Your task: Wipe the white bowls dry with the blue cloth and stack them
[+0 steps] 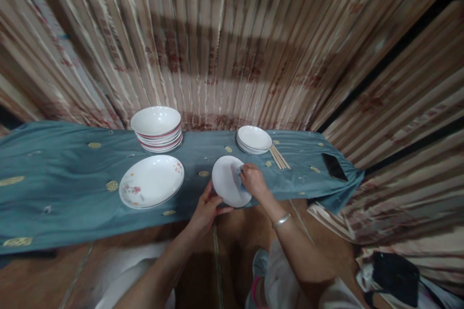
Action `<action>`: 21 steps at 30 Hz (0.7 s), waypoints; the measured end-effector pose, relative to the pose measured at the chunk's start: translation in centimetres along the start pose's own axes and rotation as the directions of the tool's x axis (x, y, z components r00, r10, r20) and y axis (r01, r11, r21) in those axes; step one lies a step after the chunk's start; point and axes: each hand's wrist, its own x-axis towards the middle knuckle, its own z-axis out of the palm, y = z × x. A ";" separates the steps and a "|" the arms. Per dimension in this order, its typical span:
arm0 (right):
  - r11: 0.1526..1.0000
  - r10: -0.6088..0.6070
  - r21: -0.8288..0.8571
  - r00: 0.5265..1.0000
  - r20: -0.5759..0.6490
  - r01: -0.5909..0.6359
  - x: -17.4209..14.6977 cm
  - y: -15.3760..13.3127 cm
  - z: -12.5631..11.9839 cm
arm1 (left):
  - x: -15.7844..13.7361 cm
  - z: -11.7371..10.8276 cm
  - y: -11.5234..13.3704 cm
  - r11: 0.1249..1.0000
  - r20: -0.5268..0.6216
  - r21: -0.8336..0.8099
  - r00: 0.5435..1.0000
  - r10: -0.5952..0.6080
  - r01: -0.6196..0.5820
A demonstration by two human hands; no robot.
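one plate [226, 181]: our left hand [207, 206] grips it at seven o'clock, our right hand [253, 179] clutches a cloth [244, 188] at three.

There is one table [76, 178]. I count two stacks, one of bowls [156, 128] and one of plates [254, 139]; the exact number in each is not clear. There are also one flowered plate [155, 181], one small plate [227, 181], one cloth [244, 188], one phone [334, 166], several chopsticks [279, 157] and two hands [207, 208].
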 end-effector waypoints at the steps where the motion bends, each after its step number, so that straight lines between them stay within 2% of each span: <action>1: 1.000 0.011 0.026 1.000 -0.027 -0.010 0.2 -0.1 -0.1 | -0.2 0.3 -0.1 1.000 0.002 0.008 1.000 -0.007 0.007; 4: 0.988 0.029 0.152 0.992 -0.125 -0.009 0.5 -0.6 -0.2 | -0.8 1.1 -0.2 1.000 0.019 0.016 1.000 -0.019 0.018; 7: 0.950 0.012 0.307 0.976 -0.217 0.056 0.2 -1.7 -0.3 | -1.3 1.7 0.1 1.000 0.040 0.006 0.999 -0.023 0.023; 10: 0.887 -0.036 0.439 0.968 -0.247 0.145 -0.6 -3.3 -0.2 | -1.6 2.0 0.4 1.000 0.056 0.000 0.998 -0.013 0.013; 12: 0.821 -0.093 0.531 0.966 -0.241 0.211 -1.1 -4.2 0.0 | -1.6 2.0 0.6 1.000 0.039 0.002 0.999 0.001 -0.001; 15: 0.679 -0.155 0.682 0.961 -0.229 0.272 -1.8 -5.4 0.4 | -1.4 1.5 1.1 0.999 0.019 -0.006 0.999 0.043 -0.043; 18: 0.536 -0.188 0.794 0.958 -0.218 0.286 -2.1 -6.1 0.8 | -1.2 0.9 1.6 0.996 -0.002 -0.018 0.997 0.082 -0.082; 21: 0.457 -0.218 0.848 0.959 -0.184 0.266 -2.3 -6.2 1.0 | -1.1 0.4 2.2 0.994 -0.051 -0.004 0.992 0.111 -0.112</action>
